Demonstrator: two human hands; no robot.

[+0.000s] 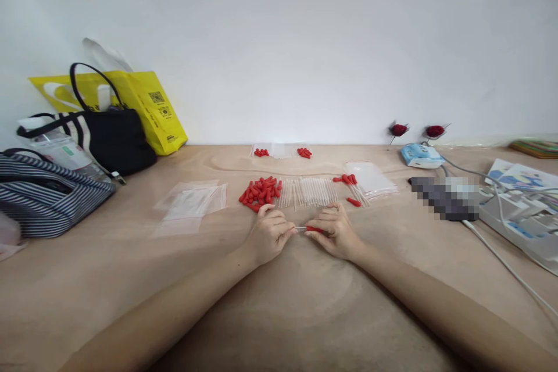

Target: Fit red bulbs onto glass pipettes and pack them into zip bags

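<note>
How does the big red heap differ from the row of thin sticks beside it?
The red heap is bright red; the stick row is pale. The heap's pieces are stubby, while the row's sticks are slender and straight. The heap is jumbled, whereas the row lies roughly side by side. Both rest on the table.

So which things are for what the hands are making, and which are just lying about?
Seems part of the job:
stick in the left hand
red piece in the right hand
red pile
row of sticks
clear bags, probably

Seems just lying about:
yellow bag
black bag
striped bag
red flowers
blue packet
</note>
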